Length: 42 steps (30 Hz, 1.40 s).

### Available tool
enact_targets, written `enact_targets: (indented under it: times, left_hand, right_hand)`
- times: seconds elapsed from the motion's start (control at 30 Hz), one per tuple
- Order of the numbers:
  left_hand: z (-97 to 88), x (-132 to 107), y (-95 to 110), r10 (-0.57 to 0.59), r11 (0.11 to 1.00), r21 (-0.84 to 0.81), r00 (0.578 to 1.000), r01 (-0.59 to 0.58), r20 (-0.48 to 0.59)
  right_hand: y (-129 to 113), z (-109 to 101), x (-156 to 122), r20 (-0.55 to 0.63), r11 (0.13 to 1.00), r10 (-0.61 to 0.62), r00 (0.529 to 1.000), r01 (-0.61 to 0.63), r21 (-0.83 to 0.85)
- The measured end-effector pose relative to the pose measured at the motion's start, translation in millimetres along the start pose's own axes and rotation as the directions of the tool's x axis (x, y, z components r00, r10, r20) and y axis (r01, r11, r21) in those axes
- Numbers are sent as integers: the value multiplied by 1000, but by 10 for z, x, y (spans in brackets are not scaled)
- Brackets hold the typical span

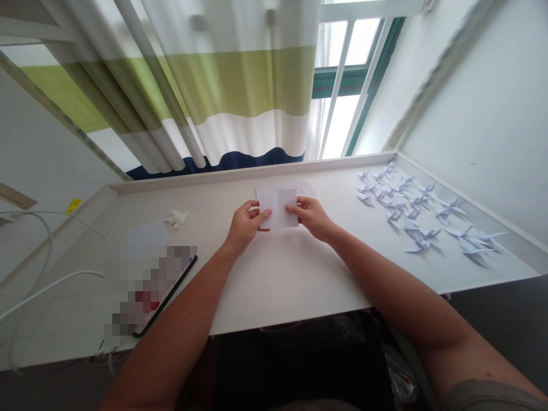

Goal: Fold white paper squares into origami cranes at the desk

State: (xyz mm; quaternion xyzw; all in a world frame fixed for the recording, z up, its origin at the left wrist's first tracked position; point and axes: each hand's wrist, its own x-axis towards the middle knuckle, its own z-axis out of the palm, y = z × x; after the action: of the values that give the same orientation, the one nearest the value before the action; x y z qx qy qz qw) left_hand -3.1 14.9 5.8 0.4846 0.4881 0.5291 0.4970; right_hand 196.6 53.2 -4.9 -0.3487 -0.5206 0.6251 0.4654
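Paper sheet [276, 206] gripped between left hand [246, 225] and right hand [310, 218], fingers [264, 214] closed on its edges; paper cranes [406, 208] are laid on the surface [274, 279] right of the sheet.

Bare hands [310, 218] and forearms [398, 302], a grey short sleeve [488, 397]

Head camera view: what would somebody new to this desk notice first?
The rows of pale folded paper cranes at the right end of the white desk catch the eye first. At the centre, the left hand and right hand hold a white paper sheet between them. Behind the desk, a green, white and navy striped curtain hangs beside a bright window.
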Motion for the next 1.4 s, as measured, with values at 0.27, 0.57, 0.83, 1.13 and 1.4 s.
enact_targets:
  times: [0.27,0.57,0.83,1.13,1.4]
  left_hand:
    - [-23,9,-19,15,1000,-9,999,-15,33]
    - [-84,70,-56,47,999,-20,998,-46,30]
    - [-98,71,-12,-28,997,-76,996,34,80]
    - [-124,69,43,-61,984,-158,988,83,141]
    - [-24,29,-40,216,973,66,975,-220,59]
  right_hand:
    - [-76,-49,-4,-31,996,30,999,-32,-77]
    - [-114,-134,-1,95,992,93,991,-84,-95]
    - [-111,-194,32,126,999,17,992,-11,-52]
    - [-161,-176,15,100,990,-82,992,92,-104]
    - [-228,-189,-18,99,974,-105,990,122,-191]
